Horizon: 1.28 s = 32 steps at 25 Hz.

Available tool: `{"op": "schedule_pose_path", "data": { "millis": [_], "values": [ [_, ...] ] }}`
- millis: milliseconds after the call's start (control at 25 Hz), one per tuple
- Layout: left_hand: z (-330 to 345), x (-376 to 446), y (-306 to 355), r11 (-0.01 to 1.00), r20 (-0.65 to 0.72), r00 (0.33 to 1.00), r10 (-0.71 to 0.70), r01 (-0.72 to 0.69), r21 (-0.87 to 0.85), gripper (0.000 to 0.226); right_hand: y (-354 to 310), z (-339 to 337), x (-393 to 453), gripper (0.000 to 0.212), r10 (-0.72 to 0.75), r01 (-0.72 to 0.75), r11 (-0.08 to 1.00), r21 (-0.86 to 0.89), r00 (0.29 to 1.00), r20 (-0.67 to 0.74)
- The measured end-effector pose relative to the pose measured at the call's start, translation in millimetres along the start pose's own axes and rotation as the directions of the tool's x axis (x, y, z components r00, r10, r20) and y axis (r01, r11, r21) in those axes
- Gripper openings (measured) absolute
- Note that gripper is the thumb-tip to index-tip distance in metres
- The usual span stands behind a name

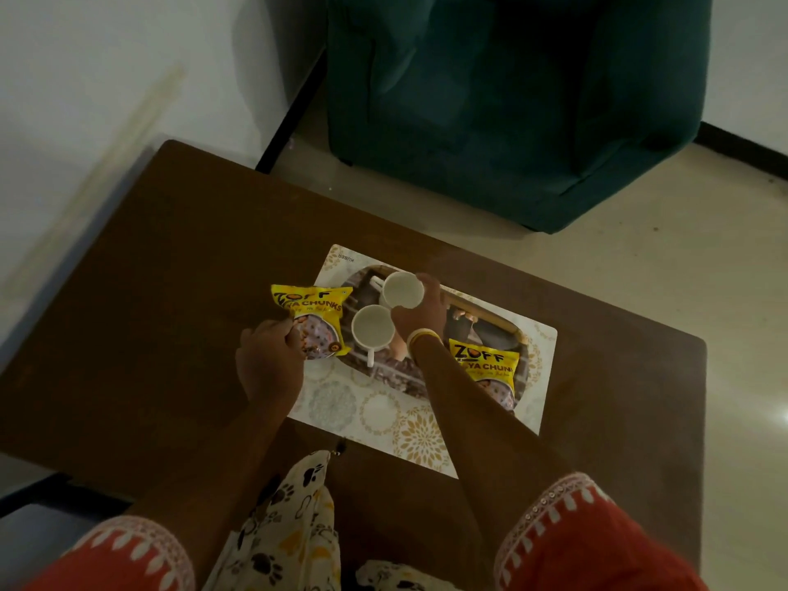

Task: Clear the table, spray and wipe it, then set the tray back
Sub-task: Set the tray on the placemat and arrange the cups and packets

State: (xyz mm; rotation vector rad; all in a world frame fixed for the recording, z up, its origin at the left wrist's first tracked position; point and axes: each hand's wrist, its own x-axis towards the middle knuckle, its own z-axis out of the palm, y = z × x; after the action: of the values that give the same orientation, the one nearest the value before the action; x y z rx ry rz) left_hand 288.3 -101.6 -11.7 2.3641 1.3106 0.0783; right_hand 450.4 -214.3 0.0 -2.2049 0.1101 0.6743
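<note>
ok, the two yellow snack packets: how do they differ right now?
The left packet is pinched at its lower edge by the left hand and shows in full; the right packet is not gripped, and the right forearm hides its left edge. The left packet sits at the tray's left end, the right packet at its near right end. Both are yellow, with the same soya chunks print.

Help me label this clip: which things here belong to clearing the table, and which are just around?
Job:
table
place mat
tray
two white mugs
two yellow soya chunks packets
left hand
right hand

Around:
green armchair
floor
</note>
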Motion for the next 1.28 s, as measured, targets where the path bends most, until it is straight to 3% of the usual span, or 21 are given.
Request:
{"op": "schedule_pose_path", "data": {
  "millis": [120, 240, 360, 520, 560, 680, 760, 840, 960, 1120, 1280],
  "values": [
    [-2.4, 4.4, -4.7, 1.0, -0.014, 1.0, 0.0, 0.0, 0.006, 0.028, 0.7, 12.3, 12.4, 0.056, 0.006, -0.007, 0.998, 0.064, 1.0, 0.024],
    [-7.8, 5.8, -4.5, 1.0, -0.038, 0.999, 0.005, -0.006, -0.013, 0.027, 1.3, 11.9, 16.1, 0.051, 0.106, -0.108, 0.993, 0.044, 0.994, 0.035],
    [-19.4, 1.0, 8.4, 0.996, -0.079, 0.995, 0.058, -0.063, -0.065, 0.026, 11.8, -4.6, 7.5, 0.044, 0.158, -0.162, 0.984, -0.076, 0.986, -0.056],
    [-28.6, -19.6, 47.3, 0.956, -0.13, 0.962, 0.24, -0.258, -0.141, 0.021, 36.4, -47.3, -12.4, 0.04, 0.08, -0.11, 0.948, -0.3, 0.991, -0.109],
    [-26.5, -25.5, 56.7, 0.94, -0.133, 0.948, 0.289, -0.307, -0.148, 0.019, 44.6, -56.1, -17.5, 0.045, 0.068, -0.122, 0.927, -0.355, 0.985, -0.159],
    [-11.8, -46.3, 83.9, 0.893, -0.076, 0.91, 0.408, -0.415, -0.174, 0.016, 70.9, -81.7, -26.0, 0.057, 0.166, -0.347, 0.85, -0.397, 0.891, -0.423],
    [4.2, -59.7, 98.7, 0.885, -0.014, 0.901, 0.433, -0.428, -0.182, 0.018, 89.0, -94.4, -26.1, 0.06, 0.31, -0.472, 0.819, -0.326, 0.842, -0.441],
    [21.8, -71.4, 108.9, 0.897, 0.059, 0.904, 0.424, -0.409, -0.167, 0.021, 109.7, -101.8, -22.6, 0.061, 0.436, -0.517, 0.836, -0.185, 0.83, -0.348],
    [41.1, -82.2, 113.7, 0.94, 0.14, 0.934, 0.33, -0.311, -0.142, 0.024, 135.4, -104.8, -17.5, 0.047, 0.413, -0.431, 0.902, -0.02, 0.876, -0.249],
    [59.2, -82.5, 116.8, 0.965, 0.154, 0.958, 0.243, -0.222, -0.14, 0.023, 141.0, -101.7, -9.3, 0.033, 0.403, -0.363, 0.914, 0.179, 0.864, -0.303],
    [71.3, -70.6, 125.0, 0.992, 0.194, 0.974, 0.116, -0.105, -0.067, 0.024, 142.7, -97.3, -2.3, 0.035, 0.374, -0.317, 0.923, 0.22, 0.876, -0.306]
  ]
}}
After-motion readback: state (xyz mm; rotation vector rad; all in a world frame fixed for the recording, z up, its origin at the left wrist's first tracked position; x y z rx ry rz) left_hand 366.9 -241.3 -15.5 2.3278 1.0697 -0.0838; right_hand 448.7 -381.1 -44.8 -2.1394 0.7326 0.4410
